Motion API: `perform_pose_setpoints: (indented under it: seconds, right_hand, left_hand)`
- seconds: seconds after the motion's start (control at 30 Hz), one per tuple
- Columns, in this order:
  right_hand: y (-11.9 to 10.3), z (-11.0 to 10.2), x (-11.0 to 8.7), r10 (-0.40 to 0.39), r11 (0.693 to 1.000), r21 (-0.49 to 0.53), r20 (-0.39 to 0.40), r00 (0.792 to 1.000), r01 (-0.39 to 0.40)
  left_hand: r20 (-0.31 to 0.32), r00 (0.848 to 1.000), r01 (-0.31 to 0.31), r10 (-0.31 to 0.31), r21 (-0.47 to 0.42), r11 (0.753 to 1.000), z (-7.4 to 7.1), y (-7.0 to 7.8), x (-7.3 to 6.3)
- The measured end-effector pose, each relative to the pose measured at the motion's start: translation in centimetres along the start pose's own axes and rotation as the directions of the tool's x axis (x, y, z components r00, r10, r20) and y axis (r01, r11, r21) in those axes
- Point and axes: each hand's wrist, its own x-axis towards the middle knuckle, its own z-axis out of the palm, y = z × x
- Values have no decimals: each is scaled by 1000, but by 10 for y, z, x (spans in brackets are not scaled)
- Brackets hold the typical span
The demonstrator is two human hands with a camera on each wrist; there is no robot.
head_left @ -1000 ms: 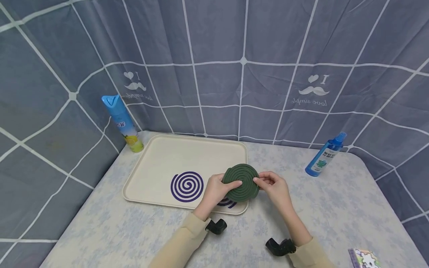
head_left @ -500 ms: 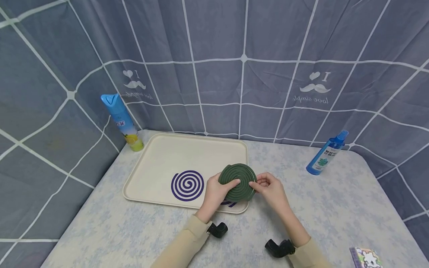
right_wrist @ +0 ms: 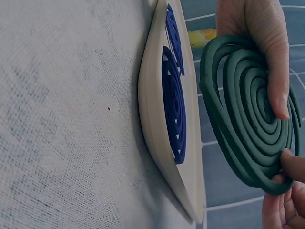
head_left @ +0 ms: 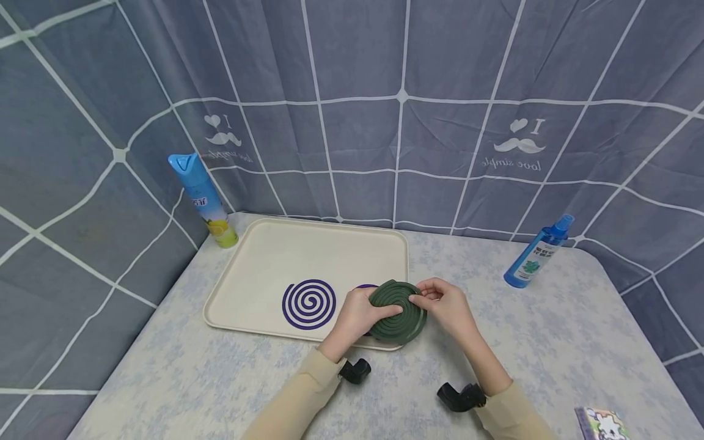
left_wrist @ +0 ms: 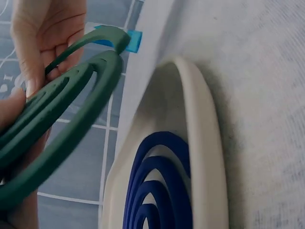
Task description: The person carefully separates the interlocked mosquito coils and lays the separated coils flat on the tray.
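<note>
A green mosquito coil (head_left: 407,322) is held tilted in both hands over the front right corner of a cream tray (head_left: 313,250). My left hand (head_left: 357,315) grips its left side, thumb laid across the face. At the coil's upper right edge, my right hand (head_left: 448,305) pinches the rim between thumb and fingers. In the left wrist view, one strand end of the green coil (left_wrist: 71,119) stands apart from the rest. One dark blue coil (head_left: 309,304) lies flat in the tray; a second blue coil (right_wrist: 174,109) is mostly hidden behind my left hand in the head view.
A blue and yellow spray can (head_left: 203,198) stands at the back left. At the back right is a blue spray bottle (head_left: 539,252). A small patterned box (head_left: 602,423) lies at the front right. A grey curtain (head_left: 357,134) hangs behind the table.
The green coil has dipped slightly toward the person and tilted, with my left hand lowering slightly. My right hand's pinch now sits nearer the coil's upper right edge.
</note>
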Motion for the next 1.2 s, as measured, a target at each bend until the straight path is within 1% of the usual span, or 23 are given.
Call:
perform_pose_setpoints:
  seconds: [0.1, 0.2, 0.3, 0.5, 0.57, 0.63, 0.7, 0.77, 0.83, 0.93, 0.97, 1.1, 1.2]
  right_hand:
    - [-1, 0, -1, -3, 1000, 2, 7, 1000, 3]
    - [-1, -1, -1, 4, 1000, 19, 17, 1000, -4]
    - [-1, -2, 0, 14, 999, 29, 17, 1000, -15]
    - [-3, -2, -3, 2, 1000, 23, 10, 1000, -2]
    - [-3, -2, -3, -6, 1000, 17, 3, 1000, 6]
    - [-3, -1, -2, -2, 1000, 23, 1, 1000, 2]
    - [-2, 0, -1, 8, 999, 50, 5, 1000, -8]
    - [-2, 2, -1, 27, 995, 92, 15, 1000, -28]
    - [-1, 3, 0, 48, 990, 134, 27, 998, -52]
    - [-2, 5, -1, 72, 984, 161, 30, 997, -76]
    - [-2, 6, -2, 79, 984, 161, 27, 997, -82]
    - [-4, 8, -3, 90, 984, 156, 14, 996, -91]
    - [-5, 9, -3, 91, 984, 154, 6, 996, -91]
  left_hand:
    - [42, 998, 52, -49, -78, 996, -2, -2, 1]
    - [73, 993, 110, -98, -173, 979, -3, -5, 2]
    - [76, 991, 125, -111, -210, 970, -4, -6, 2]
    - [42, 995, 98, -93, -146, 984, -4, -5, 2]
    - [36, 995, 94, -90, -138, 986, -4, -5, 2]
    - [33, 996, 87, -83, -149, 985, -4, -6, 2]
    - [25, 997, 75, -71, -172, 982, -3, -7, 2]
    - [-3, 999, 45, -46, -189, 981, -3, -8, 1]
    - [-38, 999, 29, -37, -208, 978, -2, -9, 1]
    - [-93, 995, 22, -42, -202, 979, -1, -10, 0]
    - [-101, 994, 30, -52, -207, 978, -1, -10, 0]
    - [-122, 990, 50, -74, -195, 980, -1, -11, 0]
    - [-118, 988, 70, -99, -231, 971, -1, -12, 0]
